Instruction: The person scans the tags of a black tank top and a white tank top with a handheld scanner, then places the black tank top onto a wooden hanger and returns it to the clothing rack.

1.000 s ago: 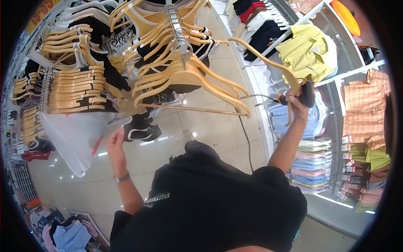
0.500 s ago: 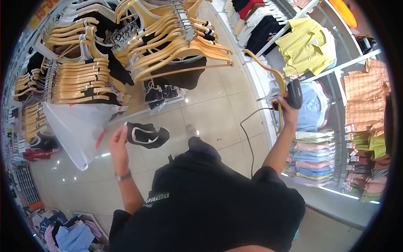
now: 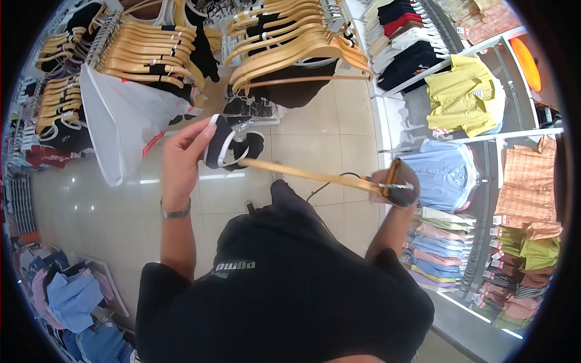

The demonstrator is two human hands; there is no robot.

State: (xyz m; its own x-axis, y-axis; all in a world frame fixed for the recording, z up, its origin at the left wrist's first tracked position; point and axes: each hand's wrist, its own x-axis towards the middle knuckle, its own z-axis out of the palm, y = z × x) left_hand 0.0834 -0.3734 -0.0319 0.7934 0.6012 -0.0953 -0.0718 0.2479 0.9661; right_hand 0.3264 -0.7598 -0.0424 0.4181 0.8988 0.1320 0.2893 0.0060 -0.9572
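Left of the frame's middle, the left hand [image 3: 183, 148] pinches a soft black cloth garment with white edging [image 3: 215, 145] between thumb and fingers. Right of the middle, the right hand [image 3: 380, 179] grips a slender, pale wooden hanger [image 3: 308, 173] and a rounded black-and-orange plastic device [image 3: 400, 186], which hides most of its fingers (their exact curl cannot be made out). Whether the hanger's tip touches the garment is unclear; below it, glossy beige floor tiles [image 3: 227, 199] vanish behind a black shirt [image 3: 302, 290].
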